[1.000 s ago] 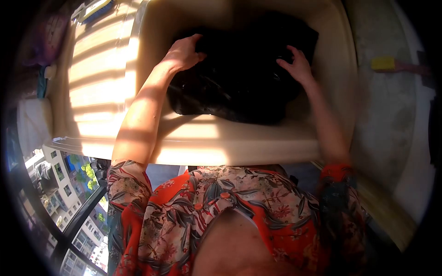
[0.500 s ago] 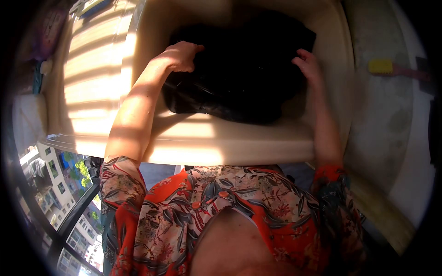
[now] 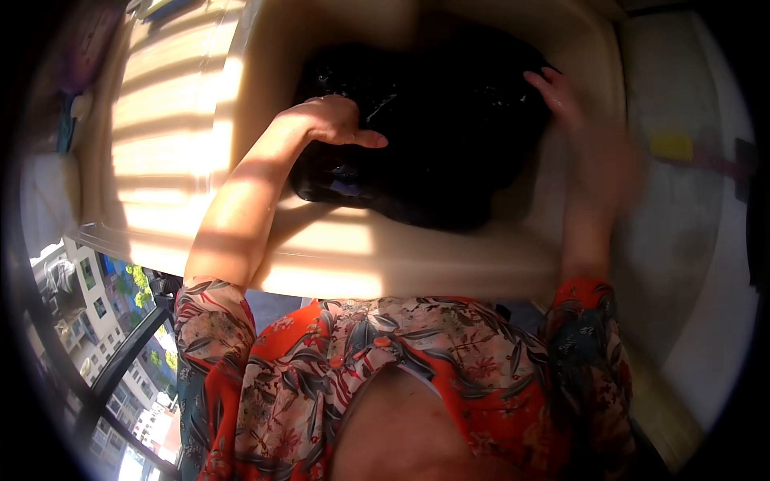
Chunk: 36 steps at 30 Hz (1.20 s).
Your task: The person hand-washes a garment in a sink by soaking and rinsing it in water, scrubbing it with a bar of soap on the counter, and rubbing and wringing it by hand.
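Observation:
A dark, wet-looking mass of black fabric (image 3: 433,136) lies in the basin of a beige sink (image 3: 449,248); its exact kind cannot be made out. My left hand (image 3: 333,119) rests at the fabric's left side, thumb stretched out to the right over it and the other fingers partly lost in the dark. At the right edge of the fabric is my right hand (image 3: 561,100), fingers extended and apart, with nothing visible in them. Its wrist is smeared by motion.
Left of the basin is a ridged, sunlit washboard surface (image 3: 172,136). A yellow-headed brush (image 3: 672,147) lies on the ledge to the right. A blue brush (image 3: 164,10) sits at the top left corner. Beyond a window at lower left, buildings (image 3: 100,309) show.
My left hand has moved slightly right, its thumb now spread out. My right hand has shifted right and up, fingers straighter. The fabric has moved slightly, showing new wet glints.

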Motion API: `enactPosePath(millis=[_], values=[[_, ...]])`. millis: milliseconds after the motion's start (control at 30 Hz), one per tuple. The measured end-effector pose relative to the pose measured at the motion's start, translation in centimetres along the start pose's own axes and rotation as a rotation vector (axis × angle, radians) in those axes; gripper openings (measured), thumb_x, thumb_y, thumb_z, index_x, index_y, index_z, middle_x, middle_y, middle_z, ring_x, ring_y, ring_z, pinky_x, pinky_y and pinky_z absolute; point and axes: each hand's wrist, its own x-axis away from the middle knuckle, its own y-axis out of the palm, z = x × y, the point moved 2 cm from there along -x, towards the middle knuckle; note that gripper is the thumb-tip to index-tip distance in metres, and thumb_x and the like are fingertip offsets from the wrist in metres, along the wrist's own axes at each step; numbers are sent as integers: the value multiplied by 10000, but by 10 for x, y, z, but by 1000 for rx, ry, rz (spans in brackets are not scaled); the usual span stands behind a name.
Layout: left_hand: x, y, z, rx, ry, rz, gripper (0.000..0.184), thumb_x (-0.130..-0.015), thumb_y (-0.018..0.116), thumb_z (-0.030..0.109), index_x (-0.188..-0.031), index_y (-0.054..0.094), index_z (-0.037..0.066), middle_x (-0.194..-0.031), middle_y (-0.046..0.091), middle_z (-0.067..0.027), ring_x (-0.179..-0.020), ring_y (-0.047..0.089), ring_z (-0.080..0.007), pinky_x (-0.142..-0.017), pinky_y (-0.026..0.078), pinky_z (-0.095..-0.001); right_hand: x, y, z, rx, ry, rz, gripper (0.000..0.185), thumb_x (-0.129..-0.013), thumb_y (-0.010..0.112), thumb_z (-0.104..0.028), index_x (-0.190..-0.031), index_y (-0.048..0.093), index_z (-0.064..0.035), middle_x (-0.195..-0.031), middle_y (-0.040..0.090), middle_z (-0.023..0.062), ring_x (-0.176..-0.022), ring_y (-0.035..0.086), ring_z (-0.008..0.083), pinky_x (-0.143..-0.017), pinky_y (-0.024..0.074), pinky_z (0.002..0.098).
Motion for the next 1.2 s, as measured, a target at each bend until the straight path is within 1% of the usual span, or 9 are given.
enactPosePath(millis=[133,267,433,567,667,800,933,1100,1200], values=[[-7,-2,2,23,-65,203,497,-782,595,500,-773,652,7,-839,621,-165,-832,601,-301,-759,484,-395,11,52,-26,321,-40,-66,693,-779,646,-428,-1245,464,51,-1226,521,184,-1100,527,257,-929,409,325],[-29,-9,33,45,120,649,317,-805,587,371,-894,660,77,-908,602,-152,-923,579,-321,-766,483,-410,23,113,-33,699,-68,-123,463,-842,565,-406,-1156,555,-66,-1094,581,140,-1038,539,329,-863,437,386],[-117,-14,79,134,-52,789,286,-786,632,316,-953,645,84,-1071,585,-114,-1020,558,-271,-839,478,-404,8,122,0,443,-103,-99,346,-865,552,-334,-1048,608,-46,-958,622,124,-907,578,289,-798,447,364],[-146,-14,63,355,-50,411,387,-801,596,268,-1166,586,137,-1180,572,-94,-1112,513,-296,-900,425,-465,19,67,-23,-244,119,-242,332,-849,607,-318,-875,651,10,-726,570,5,-698,496,88,-648,411,253],[-135,-19,39,1124,33,543,438,-772,657,233,-1122,584,-19,-1031,627,-123,-951,595,-255,-830,464,-358,20,39,-19,-433,163,-83,293,-858,608,-308,-865,652,-19,-723,575,-21,-674,492,60,-625,407,236],[-135,-19,36,1517,303,355,577,-786,661,325,-1249,495,25,-1275,483,-180,-1258,358,-302,-1033,270,-393,20,26,-56,-343,48,-165,277,-868,604,-296,-878,651,-23,-749,570,-40,-701,482,36,-634,404,215],[-124,1,71,1094,275,342,742,-732,705,226,-1309,357,-82,-1252,476,-237,-1188,444,-300,-981,359,-345,-4,39,-95,-491,-221,-211,317,-867,590,-353,-1012,647,-77,-835,610,-30,-806,530,74,-745,412,221],[-149,35,49,1478,177,340,564,-703,613,20,-1235,446,-66,-1077,580,-197,-956,581,-282,-819,479,-339,-27,29,-68,695,-211,-85,481,-848,487,-527,-1206,550,-213,-1294,467,92,-1140,477,266,-962,378,361],[-137,32,39,1588,163,303,470,-698,594,6,-1160,517,-29,-968,615,-150,-854,607,-262,-748,502,-338,-22,48,-24,697,-40,-205,508,-850,504,-481,-1242,517,-159,-1271,487,132,-1146,484,272,-954,387,358]])
